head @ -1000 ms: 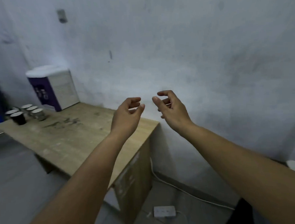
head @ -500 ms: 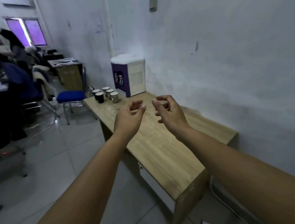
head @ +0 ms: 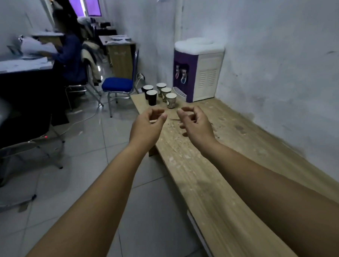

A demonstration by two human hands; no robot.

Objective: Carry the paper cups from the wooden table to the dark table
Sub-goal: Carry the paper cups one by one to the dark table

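both hands are empty, fingers curled apart: left hand point(head: 147, 125), right hand point(head: 195, 123), short of the paper cups point(head: 160, 95) clustered beside the water dispenser point(head: 199, 68) on the wooden table point(head: 215, 175). grabbing two at once could topple neighbours. since earlier, the cups are nearer and more centred.

A long wooden bench point(head: 215, 180) runs along the wall, its pale top scuffed and speckled with crumbs and stains. At its far end, toward twelve o'clock, five cups point(head: 160, 94) stand upright in a tight cluster: two dark ones on the nine o'clock side, three patterned light ones at their three o'clock. Just beside them, at about two o'clock, sits a purple-and-white dispenser point(head: 198, 72) against the wall. The near stretch of the bench is bare wood.
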